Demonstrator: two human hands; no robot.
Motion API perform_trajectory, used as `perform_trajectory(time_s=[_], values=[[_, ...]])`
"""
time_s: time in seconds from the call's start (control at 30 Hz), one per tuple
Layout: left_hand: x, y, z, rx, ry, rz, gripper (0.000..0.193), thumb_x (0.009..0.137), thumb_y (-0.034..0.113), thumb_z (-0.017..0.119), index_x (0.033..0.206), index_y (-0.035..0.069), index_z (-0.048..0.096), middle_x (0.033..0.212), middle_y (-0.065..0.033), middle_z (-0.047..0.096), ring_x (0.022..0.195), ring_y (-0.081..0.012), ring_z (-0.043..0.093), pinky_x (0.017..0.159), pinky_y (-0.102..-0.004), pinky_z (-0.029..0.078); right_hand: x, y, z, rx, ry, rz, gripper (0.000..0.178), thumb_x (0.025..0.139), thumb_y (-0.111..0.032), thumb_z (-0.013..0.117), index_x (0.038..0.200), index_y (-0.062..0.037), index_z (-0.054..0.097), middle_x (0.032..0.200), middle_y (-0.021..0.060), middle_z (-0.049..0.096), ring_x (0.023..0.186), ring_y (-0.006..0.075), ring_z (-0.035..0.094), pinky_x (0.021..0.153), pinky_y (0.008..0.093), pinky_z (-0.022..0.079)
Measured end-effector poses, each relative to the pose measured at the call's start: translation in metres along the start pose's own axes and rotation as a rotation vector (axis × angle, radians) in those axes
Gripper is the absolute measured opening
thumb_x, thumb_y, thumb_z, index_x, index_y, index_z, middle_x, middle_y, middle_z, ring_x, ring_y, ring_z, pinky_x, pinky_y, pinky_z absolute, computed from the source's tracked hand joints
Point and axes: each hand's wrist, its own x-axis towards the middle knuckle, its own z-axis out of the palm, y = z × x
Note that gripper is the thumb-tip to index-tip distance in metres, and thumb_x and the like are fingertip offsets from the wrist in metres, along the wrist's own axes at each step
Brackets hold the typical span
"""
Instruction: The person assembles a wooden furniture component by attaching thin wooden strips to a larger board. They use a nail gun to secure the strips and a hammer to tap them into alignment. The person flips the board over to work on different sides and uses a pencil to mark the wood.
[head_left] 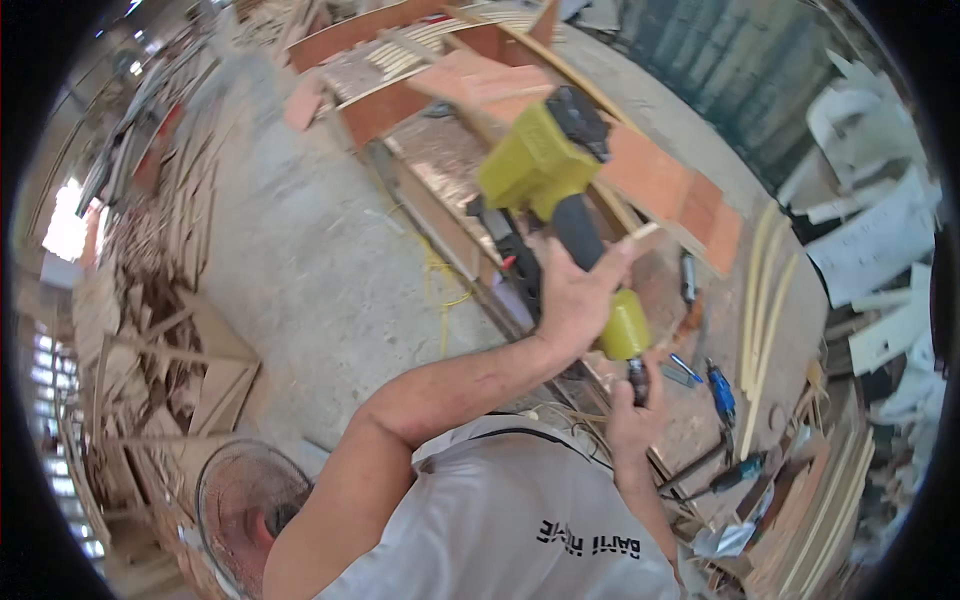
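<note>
A yellow-green nail gun (540, 165) with a black top cap is held up over the workbench, slightly blurred. My left hand (580, 300) is closed around its dark grip. Below that hand, the yellow-green end of the handle leads to a dark air fitting (637, 378). My right hand (634, 415) pinches this fitting, with the thumb and fingers on it. The black magazine (515, 255) runs beside the grip, with a small red part on it. Whether a hose is joined at the fitting is hard to see.
Behind the nail gun lies a wooden frame (375, 112) with reddish boards (650, 175). A blue-handled tool (720, 392), a teal-handled tool (738, 474) and long wood strips (765, 300) lie to the right. Yellow cord (440, 275) trails left; a round fan (245, 510) stands lower left.
</note>
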Motion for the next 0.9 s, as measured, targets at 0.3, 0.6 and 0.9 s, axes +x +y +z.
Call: perform_trajectory(time_s=[0.3,0.6,0.9], values=[[-0.029,-0.002,0.003,0.147,-0.167,-0.119,0.026,0.097,0.013,0.065,0.104,0.007,0.042,0.076,-0.005,0.058,0.058,-0.014,0.058,0.053,-0.0298,0.052,-0.015,-0.021,-0.038,-0.024,-0.206,0.196,0.023,0.093,-0.019,0.065,0.104,0.0008,0.067,0.072,0.0128,0.064,0.064,0.0223,0.064,0.063,0.0345,0.051],[-0.066,-0.024,0.06,0.297,-0.661,-0.119,0.048,0.089,0.008,0.072,0.125,0.004,0.041,0.105,-0.0096,0.058,0.088,-0.0157,0.061,0.074,-0.0319,0.053,0.028,-0.004,-0.162,0.066,-0.095,0.174,0.076,0.095,-0.067,0.048,0.122,0.0016,0.063,0.114,0.0152,0.068,0.103,0.0249,0.065,0.088,0.0387,0.052],[-0.056,-0.073,0.112,0.641,-1.538,0.093,0.051,0.084,0.028,0.074,0.12,-0.003,0.056,0.107,-0.0237,0.063,0.101,-0.0427,0.062,0.088,-0.0474,0.051,0.08,-0.042,-0.162,0.119,0.174,0.308,0.069,0.076,-0.014,0.075,0.138,0.0003,0.049,0.127,0.0158,0.061,0.107,0.0245,0.065,0.093,0.0394,0.053]])
